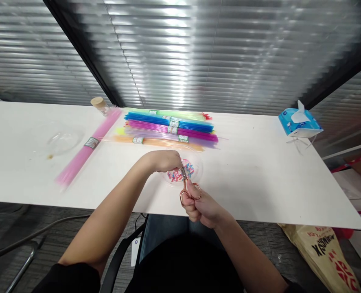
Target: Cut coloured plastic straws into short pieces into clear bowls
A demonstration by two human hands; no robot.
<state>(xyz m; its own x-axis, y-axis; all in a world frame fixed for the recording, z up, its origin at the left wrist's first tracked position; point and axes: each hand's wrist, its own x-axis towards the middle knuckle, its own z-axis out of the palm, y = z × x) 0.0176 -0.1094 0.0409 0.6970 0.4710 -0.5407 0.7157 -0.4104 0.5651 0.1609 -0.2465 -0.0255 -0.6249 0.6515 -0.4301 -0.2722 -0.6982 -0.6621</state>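
Observation:
Copper-handled scissors (184, 189) are in my right hand (200, 203), its fingers through the handle loops and the blades pointing up and away from me. My left hand (166, 160) is closed just beyond the blade tips; what its fingers pinch is hidden or too small to name. Both hands are over or beside a clear round dish (198, 162) that holds many short pink, red, white and blue pieces (176, 175). Behind the dish lie bundles of long thin sticks: orange (158, 142), magenta (192, 133), blue (189, 124) and pale green (186, 115).
A pink bundle (79, 160) lies slanted at the left, near a corked glass jar (100, 105) and a clear dish (62, 140). At the right back stands a blue tissue box (302, 122). Blinds (180, 53) rise behind the white table (259, 183).

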